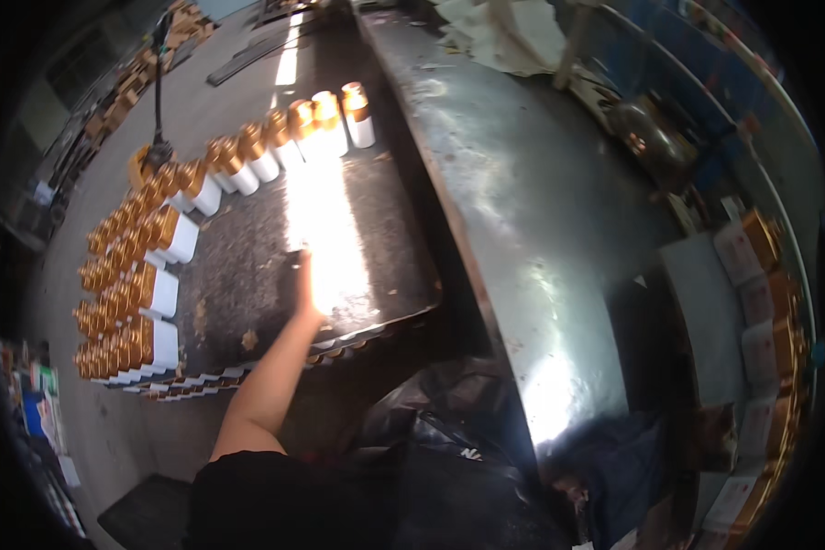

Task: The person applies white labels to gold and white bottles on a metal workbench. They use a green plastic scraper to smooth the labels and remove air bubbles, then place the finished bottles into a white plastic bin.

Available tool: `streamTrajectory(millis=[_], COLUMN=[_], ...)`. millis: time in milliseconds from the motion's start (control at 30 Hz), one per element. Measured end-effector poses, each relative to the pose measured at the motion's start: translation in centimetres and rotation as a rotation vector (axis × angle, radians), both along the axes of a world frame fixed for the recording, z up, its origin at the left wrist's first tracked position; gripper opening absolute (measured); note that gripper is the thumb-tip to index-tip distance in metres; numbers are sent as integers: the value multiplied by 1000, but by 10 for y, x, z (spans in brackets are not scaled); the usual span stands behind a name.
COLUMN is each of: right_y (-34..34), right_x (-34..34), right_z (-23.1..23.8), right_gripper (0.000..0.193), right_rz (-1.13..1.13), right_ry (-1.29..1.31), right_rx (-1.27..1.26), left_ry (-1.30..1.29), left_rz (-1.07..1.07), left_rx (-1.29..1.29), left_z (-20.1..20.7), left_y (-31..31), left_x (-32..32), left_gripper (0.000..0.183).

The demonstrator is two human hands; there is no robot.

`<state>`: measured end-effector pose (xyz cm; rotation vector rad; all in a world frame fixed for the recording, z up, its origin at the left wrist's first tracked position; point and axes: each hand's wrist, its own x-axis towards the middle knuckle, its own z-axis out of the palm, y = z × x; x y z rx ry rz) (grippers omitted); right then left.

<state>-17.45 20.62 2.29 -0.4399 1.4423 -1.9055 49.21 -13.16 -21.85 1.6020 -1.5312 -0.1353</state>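
Observation:
My left arm stretches forward over a dark, worn board (pixel 238 238). My left hand (pixel 309 286) is above or on it, in a bright strip of sunlight; glare and shadow blur the fingers, so I cannot tell their pose or whether they hold anything. White containers with gold-coloured tops (pixel 176 234) stand in rows along the board's left side. A single line of similar white-and-gold containers (pixel 264 156) runs along its far edge. A small skin-toned patch (pixel 573 495) by dark cloth at the lower right may be my right hand; its fingers are not discernible.
A long metal-topped table (pixel 541 238) runs along the right of the board. More white-and-gold containers (pixel 763 353) line the far right. Beneath the board another layer of gold tops (pixel 357 346) shows. Brown boxes (pixel 119 101) are piled at the back left; a dark rounded machine (pixel 649 137) stands right.

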Motion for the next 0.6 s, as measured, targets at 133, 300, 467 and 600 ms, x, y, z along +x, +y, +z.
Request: streamTrajectory(millis=[133,300,467,600], right_y=[-47,-83,-85,-63], right_x=[35,73,98,108], right_z=[-12,-18,-8,6], right_gripper=[24,24,25,25], right_rz=[72,148,174,158], right_ry=[-62,-85,-76,-56], right_rx=[49,92,98,98], left_ry=[-225,-236,58,55], left_rz=[744,996,1088,1096], left_rx=[-31,40,101,-23], left_z=[-2,3,-3,6], left_y=[36,24,-6,-11], left_x=[217,374,436,406], left_gripper=[51,83,90,78])
